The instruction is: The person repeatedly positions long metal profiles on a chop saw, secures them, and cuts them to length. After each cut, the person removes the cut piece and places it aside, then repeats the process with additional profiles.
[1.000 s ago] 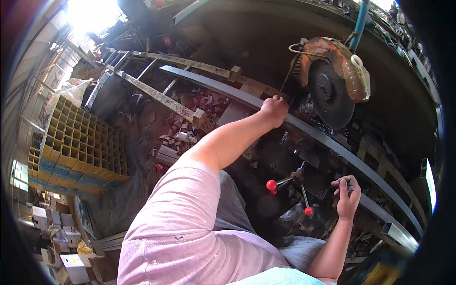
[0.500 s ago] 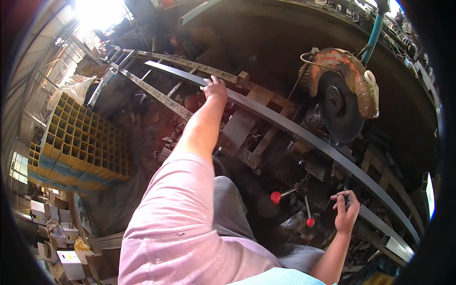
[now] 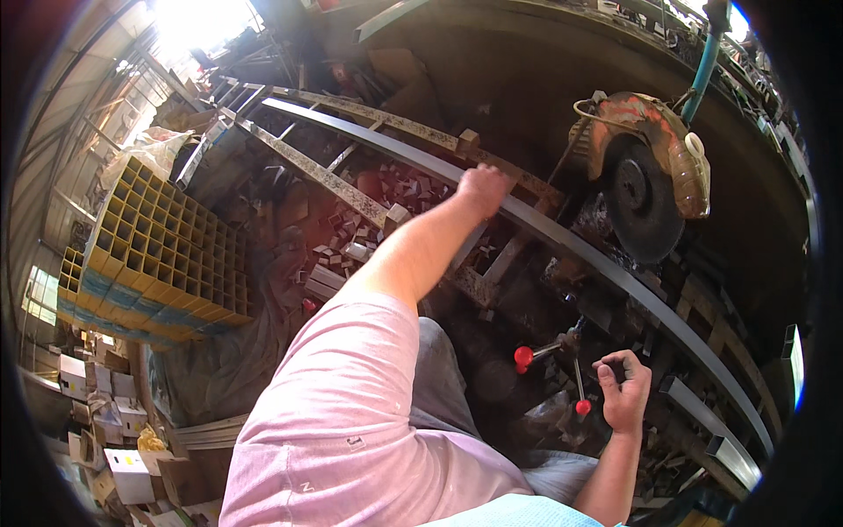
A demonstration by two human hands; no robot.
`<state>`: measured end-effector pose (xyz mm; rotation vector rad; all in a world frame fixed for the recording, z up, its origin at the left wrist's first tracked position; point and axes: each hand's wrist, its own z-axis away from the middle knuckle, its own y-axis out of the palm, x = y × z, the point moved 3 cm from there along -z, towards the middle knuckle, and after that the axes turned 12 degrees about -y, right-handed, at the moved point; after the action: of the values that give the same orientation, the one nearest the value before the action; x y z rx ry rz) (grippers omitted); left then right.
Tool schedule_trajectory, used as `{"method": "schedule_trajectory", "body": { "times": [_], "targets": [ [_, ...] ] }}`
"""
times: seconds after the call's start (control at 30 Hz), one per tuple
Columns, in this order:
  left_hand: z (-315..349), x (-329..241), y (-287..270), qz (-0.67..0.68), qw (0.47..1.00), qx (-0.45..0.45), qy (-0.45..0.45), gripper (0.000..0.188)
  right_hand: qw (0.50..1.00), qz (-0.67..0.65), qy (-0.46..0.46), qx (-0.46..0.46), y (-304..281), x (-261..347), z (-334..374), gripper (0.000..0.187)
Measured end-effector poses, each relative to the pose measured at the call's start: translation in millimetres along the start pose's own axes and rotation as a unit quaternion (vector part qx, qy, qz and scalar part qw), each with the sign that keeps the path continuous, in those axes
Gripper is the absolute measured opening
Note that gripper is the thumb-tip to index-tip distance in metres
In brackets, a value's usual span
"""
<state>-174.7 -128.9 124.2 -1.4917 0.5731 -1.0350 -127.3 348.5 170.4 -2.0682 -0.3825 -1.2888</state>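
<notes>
A long grey metal bar (image 3: 580, 249) runs from the far left down to the right. My left hand (image 3: 486, 189) lies over its middle with the fingers curled round it; part of the fingers is hidden. Close to my lap, my right hand (image 3: 625, 386) is raised with bent fingers, the thumb apart from them and nothing visible between. Beside it are clamp levers with red ball knobs (image 3: 524, 356), which it does not touch. Beyond the bar hangs a cut-off saw with a dark disc (image 3: 645, 198) and a worn orange guard (image 3: 623, 114), apart from both hands.
A ladder-like metal rack (image 3: 307, 171) extends to the far left beneath the bar. Small metal offcuts (image 3: 351, 237) lie heaped under it. Yellowish square tubes (image 3: 158, 255) are stacked at left, above cardboard boxes (image 3: 127, 474). Another square tube (image 3: 733, 461) lies at lower right.
My left hand has moved right along the bar. The bar's far end sits slightly farther left along the rack. My right hand has shifted slightly, its fingers still bent.
</notes>
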Motion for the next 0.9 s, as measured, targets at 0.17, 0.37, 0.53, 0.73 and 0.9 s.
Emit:
{"method": "schedule_trajectory", "body": {
  "times": [0.17, 0.37, 0.53, 0.73, 0.9],
  "targets": [
    [-10.1, 59.0, 31.9, 0.044, 0.983, -0.043, -0.171, 0.044, 1.000, -0.004, 0.006, 0.025, 5.7, 4.9, 9.3, 0.023],
    [1.2, 15.8, 12.7, 0.021, 0.999, -0.027, -0.028, 0.045, 0.998, 0.013, 0.010, 0.056, 11.2, 8.5, 4.4, 0.023],
    [-8.9, 34.6, 21.6, 0.031, 0.997, -0.047, -0.043, 0.044, 0.995, 0.029, 0.005, 0.092, 20.9, 16.5, 3.8, 0.025],
    [-22.5, 71.1, 36.8, 0.050, 0.993, -0.043, -0.096, 0.043, 0.992, 0.047, 0.028, 0.110, 19.7, 11.3, 5.7, 0.028],
    [-35.0, 95.1, 46.8, 0.038, 0.991, -0.054, -0.115, 0.043, 0.992, 0.052, 0.019, 0.115, 24.2, 8.0, 0.5, 0.030]
  ]
}}
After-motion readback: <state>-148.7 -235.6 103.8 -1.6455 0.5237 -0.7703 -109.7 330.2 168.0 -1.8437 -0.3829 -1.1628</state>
